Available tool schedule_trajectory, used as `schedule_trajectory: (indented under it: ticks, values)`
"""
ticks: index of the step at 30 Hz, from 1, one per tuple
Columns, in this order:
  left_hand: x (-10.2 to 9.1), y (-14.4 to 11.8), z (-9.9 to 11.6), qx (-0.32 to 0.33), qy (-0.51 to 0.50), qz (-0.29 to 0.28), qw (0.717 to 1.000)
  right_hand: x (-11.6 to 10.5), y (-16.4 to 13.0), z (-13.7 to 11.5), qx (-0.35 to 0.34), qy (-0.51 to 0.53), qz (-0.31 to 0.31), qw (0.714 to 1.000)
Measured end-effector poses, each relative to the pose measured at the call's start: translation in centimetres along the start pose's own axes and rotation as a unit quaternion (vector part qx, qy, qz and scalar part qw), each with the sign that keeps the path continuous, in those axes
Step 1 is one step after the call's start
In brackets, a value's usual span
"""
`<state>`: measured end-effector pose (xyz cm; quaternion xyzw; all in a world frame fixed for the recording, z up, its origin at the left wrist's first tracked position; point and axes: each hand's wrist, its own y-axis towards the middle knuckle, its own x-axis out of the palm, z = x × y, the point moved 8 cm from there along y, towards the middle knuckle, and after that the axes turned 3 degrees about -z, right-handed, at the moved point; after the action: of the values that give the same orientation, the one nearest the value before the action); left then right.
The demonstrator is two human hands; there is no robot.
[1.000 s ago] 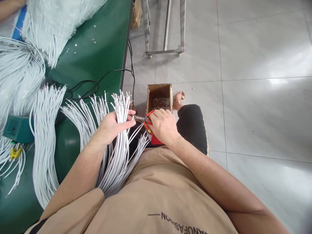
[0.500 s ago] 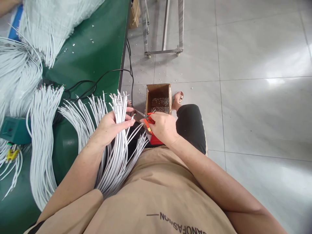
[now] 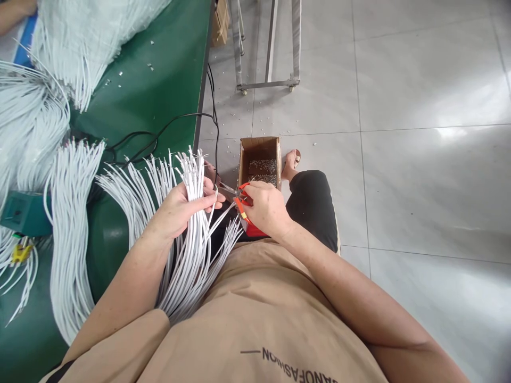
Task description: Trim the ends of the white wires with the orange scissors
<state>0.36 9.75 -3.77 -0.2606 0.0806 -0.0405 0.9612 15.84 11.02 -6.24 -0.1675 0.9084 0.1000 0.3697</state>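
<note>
A thick bundle of white cables (image 3: 196, 229) is wrapped by my left hand (image 3: 181, 207), its cut ends standing up above the fingers. One cable bends away from the bundle at the thumb and fingertips. My right hand (image 3: 268, 207) is closed round red-handled pliers (image 3: 243, 202), whose narrow metal jaws point left to my left fingertips. A separate strand or two of white cable runs up to the right hand beside the handles; I cannot tell exactly how it is held. More loose cable ends (image 3: 231, 234) fan out over my lap.
On the green table (image 3: 159, 69) at left lie several more white cable bundles (image 3: 72, 223), a green device (image 3: 26, 213) and a black cord (image 3: 171, 125). An open cardboard box (image 3: 259, 146) with small clippings stands on the floor. Beyond is a wheeled metal frame (image 3: 267, 84). Another person's arm (image 3: 16, 13) shows top left.
My left fingers have curled in more, with the single cable now bent at the thumb tip. The bundle's top has shifted slightly left. The pliers have turned a little, staying near the left fingertips.
</note>
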Motion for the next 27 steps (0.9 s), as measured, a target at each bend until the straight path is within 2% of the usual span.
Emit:
schedule_trajectory:
  ticks: [6,12,19,23,27]
  values:
    - [0.1,-0.2,0.2,0.001,-0.001,-0.002,1.000,0.0,-0.1,-0.8,-0.058,-0.098,-0.002,0.993]
    - [0.2,-0.3,0.6,0.021,0.056,0.002,0.998,-0.6,-0.2,-1.4,-0.041,-0.168,-0.044,0.984]
    - [-0.2,-0.3,0.6,0.020,0.146,0.019,0.989,-0.9,-0.2,-1.7,-0.055,-0.205,-0.080,0.974]
    - [-0.3,-0.3,0.6,0.032,0.131,0.020,0.991,-0.7,0.0,-1.7,-0.055,-0.203,-0.096,0.973]
    - [-0.3,-0.1,0.3,0.022,0.098,0.015,0.995,-0.5,0.1,-1.1,-0.023,-0.166,-0.109,0.980]
